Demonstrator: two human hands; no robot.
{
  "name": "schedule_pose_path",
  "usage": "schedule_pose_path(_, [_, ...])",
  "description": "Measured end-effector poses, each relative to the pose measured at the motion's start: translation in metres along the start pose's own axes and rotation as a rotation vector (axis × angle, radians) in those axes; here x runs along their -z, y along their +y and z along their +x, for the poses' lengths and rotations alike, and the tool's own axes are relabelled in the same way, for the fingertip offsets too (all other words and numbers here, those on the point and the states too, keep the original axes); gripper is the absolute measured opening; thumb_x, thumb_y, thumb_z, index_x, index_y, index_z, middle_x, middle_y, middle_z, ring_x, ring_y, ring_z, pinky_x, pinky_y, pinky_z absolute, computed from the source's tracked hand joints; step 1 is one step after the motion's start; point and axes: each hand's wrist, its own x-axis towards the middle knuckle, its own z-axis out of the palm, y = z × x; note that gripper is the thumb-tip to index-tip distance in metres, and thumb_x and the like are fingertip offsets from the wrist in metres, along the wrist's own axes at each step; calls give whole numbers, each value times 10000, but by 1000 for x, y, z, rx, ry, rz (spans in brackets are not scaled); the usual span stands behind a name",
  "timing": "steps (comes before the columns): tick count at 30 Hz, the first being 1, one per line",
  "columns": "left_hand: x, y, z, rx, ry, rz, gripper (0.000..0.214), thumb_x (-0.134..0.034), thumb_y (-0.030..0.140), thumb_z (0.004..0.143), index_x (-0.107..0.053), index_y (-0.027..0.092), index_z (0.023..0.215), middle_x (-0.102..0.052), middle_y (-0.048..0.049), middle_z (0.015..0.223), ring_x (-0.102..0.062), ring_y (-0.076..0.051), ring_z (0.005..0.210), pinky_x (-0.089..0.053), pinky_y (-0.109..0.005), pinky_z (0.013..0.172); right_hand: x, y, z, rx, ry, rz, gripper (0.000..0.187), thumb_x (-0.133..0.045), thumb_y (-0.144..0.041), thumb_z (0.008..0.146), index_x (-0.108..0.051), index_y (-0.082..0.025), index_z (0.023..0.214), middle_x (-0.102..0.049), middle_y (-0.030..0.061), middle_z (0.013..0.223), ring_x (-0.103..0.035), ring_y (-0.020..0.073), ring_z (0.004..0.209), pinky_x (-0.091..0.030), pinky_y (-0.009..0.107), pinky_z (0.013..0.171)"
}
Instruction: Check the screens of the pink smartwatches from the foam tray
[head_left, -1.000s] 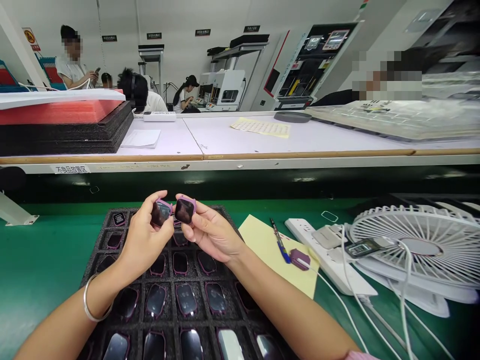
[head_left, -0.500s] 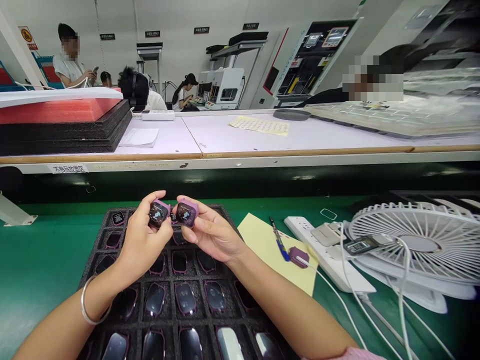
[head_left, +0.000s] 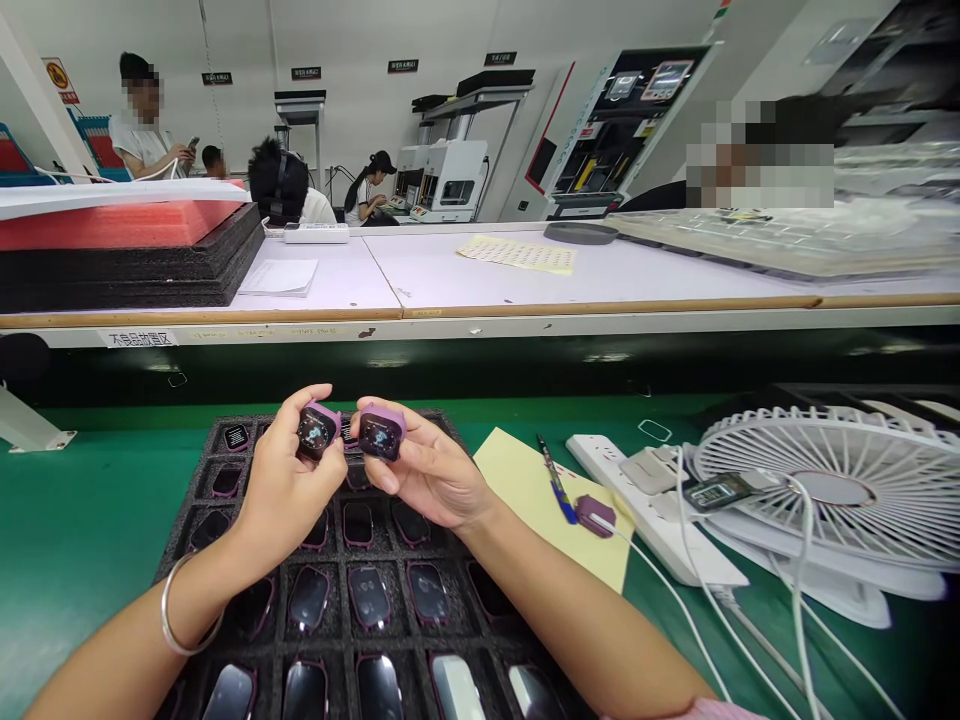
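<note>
My left hand (head_left: 289, 480) is closed around a purple smartwatch case (head_left: 317, 431) whose dark screen is lit with a small bluish picture. Just to its right, my right hand (head_left: 431, 465) pinches a second purple smartwatch case (head_left: 381, 432), its screen lit much the same way. Both screens face me, and a small gap lies between the two cases. Under my hands is a black foam tray (head_left: 341, 625), its square pockets holding many more strapless watch cases, mostly with dark screens. My wrists and forearms hide part of the tray.
Right of the tray lies yellow paper (head_left: 502, 470) with a pen (head_left: 556, 480) and a purple case on a white cable (head_left: 596, 515). Beyond are a power strip (head_left: 675, 540) and a white fan (head_left: 832, 490). A shelf (head_left: 420, 275) crosses ahead; several people are behind it.
The watch case in my right hand has shifted slightly right and down, tilting a little. My left hand stays almost still around its case.
</note>
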Motion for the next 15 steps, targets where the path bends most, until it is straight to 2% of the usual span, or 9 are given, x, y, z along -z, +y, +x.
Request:
schedule_pose_path(10, [1, 2, -1, 1, 9, 12, 443, -604, 238, 801, -609, 160, 1238, -533, 51, 736, -402, -65, 511, -327, -186, 440, 2, 0, 0, 1, 25, -19, 466, -891, -374, 759, -736, -266, 1185, -711, 36, 1039, -544, 88, 575, -385, 251, 564])
schedule_pose_path(15, [0, 2, 0, 16, 11, -7, 455, -615, 244, 806, -595, 166, 1254, -560, 40, 775, -435, -64, 527, -363, -181, 465, 2, 1, 0, 2, 25, -24, 473, -882, -382, 769, -721, -269, 1200, -706, 39, 1055, -541, 89, 582, -389, 255, 571])
